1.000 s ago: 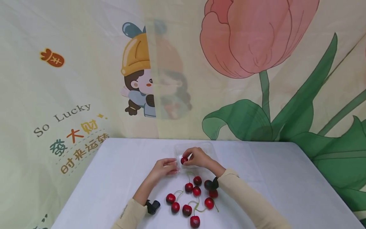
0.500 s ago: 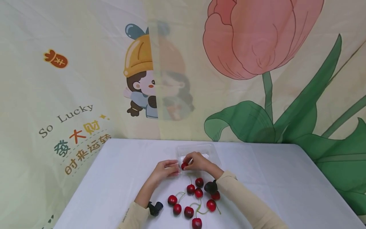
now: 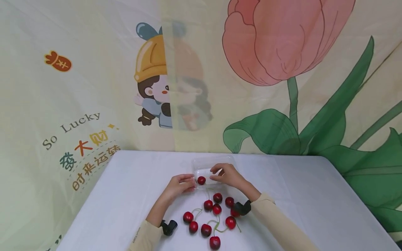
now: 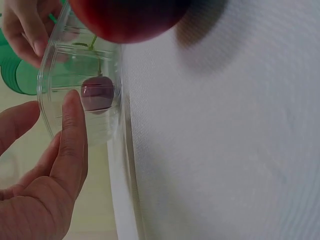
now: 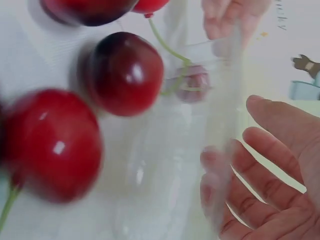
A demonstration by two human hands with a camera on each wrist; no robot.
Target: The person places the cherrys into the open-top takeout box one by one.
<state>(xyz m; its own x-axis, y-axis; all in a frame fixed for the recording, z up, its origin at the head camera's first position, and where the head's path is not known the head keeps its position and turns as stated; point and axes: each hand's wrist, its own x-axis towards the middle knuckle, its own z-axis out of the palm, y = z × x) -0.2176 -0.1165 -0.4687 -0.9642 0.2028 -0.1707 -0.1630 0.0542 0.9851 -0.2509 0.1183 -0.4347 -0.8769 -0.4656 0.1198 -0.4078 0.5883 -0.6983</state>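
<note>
A clear plastic container (image 3: 230, 160) stands toward the back of the white table, and a single dark red cherry (image 3: 201, 180) lies inside at its left end. My left hand (image 3: 181, 184) rests at the container's left side; the left wrist view has its straight fingers (image 4: 72, 120) against the outer wall, the thumb near the rim. Over the container's right part is my right hand (image 3: 226, 174), holding nothing, its fingers apart and loosely bent. Through the wall the cherry (image 5: 194, 82) shows in the right wrist view, apart from the right fingertips.
Several cherries with green stems lie loose in front of the container, among them the nearest cherry (image 3: 215, 243) and a right-hand cherry (image 3: 230, 222). The right wrist camera (image 3: 242, 208) overlaps one of them. A printed cloth (image 3: 201, 139) hangs behind the table.
My right hand has let go of the cherry, which now lies in the container, and has moved to the right with its fingers spread. The left hand stays at the container's side.
</note>
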